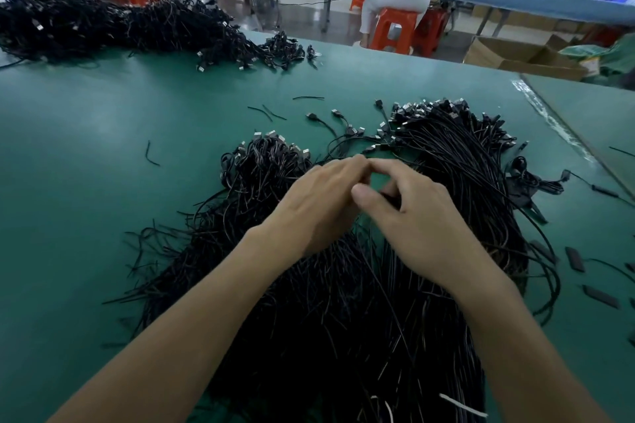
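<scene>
Both forearms reach forward from the bottom corners and meet mid-table, wrists angled inward. The left hand (319, 206) is palm down with its fingers curled, its fingertips (357, 161) touching those of the right hand (419, 220). The left thumb lies across the gap towards the right palm, and I cannot tell whether the left hand grips anything. The right hand's fingers are bent, and its thumb and forefinger pinch what looks like a dark cable (391, 198).

Beneath them lies a green table (86, 148). A cable pile (326, 319) spreads under both arms, fanning into a left bundle (261, 161) and a right bundle (457, 154), plug ends pointing away. The hands hover just above where the two bundles part. A second heap (103, 24) sits well apart at the far left edge. Loose plugs (338, 124) lie just beyond the fingertips. Short black sleeves (574, 258) lie to the right of the pile.
</scene>
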### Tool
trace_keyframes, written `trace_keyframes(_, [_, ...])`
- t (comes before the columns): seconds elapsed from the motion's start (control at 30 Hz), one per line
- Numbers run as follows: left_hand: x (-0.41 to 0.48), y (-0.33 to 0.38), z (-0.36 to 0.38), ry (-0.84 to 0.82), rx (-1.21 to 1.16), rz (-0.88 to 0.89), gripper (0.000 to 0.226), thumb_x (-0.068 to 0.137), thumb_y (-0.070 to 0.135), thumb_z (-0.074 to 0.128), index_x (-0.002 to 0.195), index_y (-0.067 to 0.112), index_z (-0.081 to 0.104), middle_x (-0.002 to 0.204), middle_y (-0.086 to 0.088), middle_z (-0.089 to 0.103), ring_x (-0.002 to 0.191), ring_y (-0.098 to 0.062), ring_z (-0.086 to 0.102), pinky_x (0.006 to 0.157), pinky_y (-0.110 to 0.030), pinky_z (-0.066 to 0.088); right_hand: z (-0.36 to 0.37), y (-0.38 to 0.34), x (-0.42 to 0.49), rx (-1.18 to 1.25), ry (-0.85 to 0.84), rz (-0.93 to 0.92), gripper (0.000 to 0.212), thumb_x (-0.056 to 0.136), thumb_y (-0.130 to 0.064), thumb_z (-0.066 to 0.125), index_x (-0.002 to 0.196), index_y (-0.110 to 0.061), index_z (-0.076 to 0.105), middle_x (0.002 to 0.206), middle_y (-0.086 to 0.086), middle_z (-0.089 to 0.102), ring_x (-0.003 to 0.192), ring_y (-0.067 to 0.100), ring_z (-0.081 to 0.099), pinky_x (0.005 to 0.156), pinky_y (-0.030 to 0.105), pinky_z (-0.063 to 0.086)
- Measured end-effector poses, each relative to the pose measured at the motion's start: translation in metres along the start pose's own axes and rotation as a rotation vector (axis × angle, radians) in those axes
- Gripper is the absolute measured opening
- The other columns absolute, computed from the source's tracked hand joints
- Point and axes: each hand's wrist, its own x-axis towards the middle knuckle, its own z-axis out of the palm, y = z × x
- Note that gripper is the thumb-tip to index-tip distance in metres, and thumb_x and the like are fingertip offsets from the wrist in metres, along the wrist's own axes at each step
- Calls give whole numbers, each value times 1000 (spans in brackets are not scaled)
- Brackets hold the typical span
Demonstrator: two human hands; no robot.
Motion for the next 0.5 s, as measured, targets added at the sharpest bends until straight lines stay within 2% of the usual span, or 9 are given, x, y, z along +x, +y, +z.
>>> trace_keyframes(0.07, [-3,-4,-1,18,-70,-91,15,98,24,56,94,18,44,75,13,50,59,-7,42,54,-18,32,-1,5,1,35,121,15,21,97,-31,59,106,-17,71,62,-12,58,54,-1,53,49,10,37])
trace_keyframes(0.1, [-5,-9,-2,38,-130,-163,19,99,34,56,92,18,46,72,12,52,55,-4,45,52,-16,36,-2,8,1,58,162,20,18,98,-29,59,96,-16,72,59,-10,59,51,3,51,46,13,36])
trace_keyframes(0.17, [-6,-20,-7,127,-297,-284,25,95,39,58,88,16,53,66,8,54,49,-5,43,47,-16,38,-6,16,0,133,215,43,20,98,-30,57,86,-21,71,53,-13,56,45,6,44,42,15,32])
trace_keyframes(0.3, [-10,-22,-17,342,-394,-301,25,90,37,70,75,19,62,56,16,51,49,-1,40,50,-11,32,-11,31,5,294,407,148,24,100,-29,53,81,-26,68,47,-16,46,40,2,37,38,13,27])
trace_keyframes(0.4, [-12,-20,-22,371,-386,-281,33,90,48,65,68,23,65,52,11,54,45,-3,41,49,-18,34,-12,39,8,383,530,241,25,97,-29,53,78,-28,69,56,-17,53,50,-4,46,46,8,37])
trace_keyframes(0.5, [-15,-25,-29,316,-171,-350,43,90,58,58,61,27,61,49,12,52,43,-6,43,48,-22,31,-13,46,8,451,595,311,25,97,-28,52,77,-28,68,51,-17,50,45,-4,45,45,6,36])
